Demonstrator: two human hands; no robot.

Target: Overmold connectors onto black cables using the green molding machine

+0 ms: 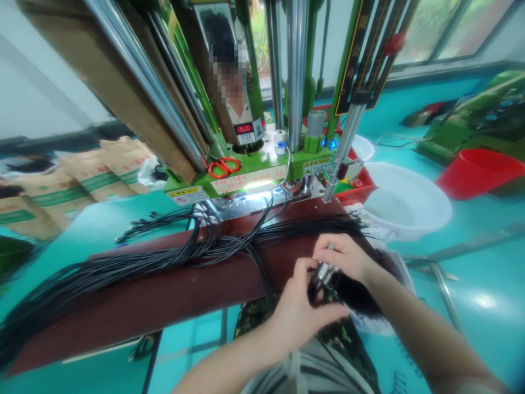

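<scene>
My left hand [293, 309] curls its fingers round a small silver-and-black metal piece [325, 272], low over my lap, with the thumb stretched to the right. My right hand [346, 256] is closed at the top end of the same piece, its fingertips on the silver part. Blur hides what kind of piece it is. Just beyond both hands, a long bundle of thin black cables [229, 246] lies across the dark red table [164, 306]. Some cable ends reach up to the green press [262, 180].
Orange-handled scissors [224, 167] lie on the press ledge. At the right are a red bin [355, 189], a large white basin [410, 197] and a red bucket [478, 172]. Beside my right forearm stands a container with dark contents [361, 295]. Paper sacks [98, 175] stand at the left.
</scene>
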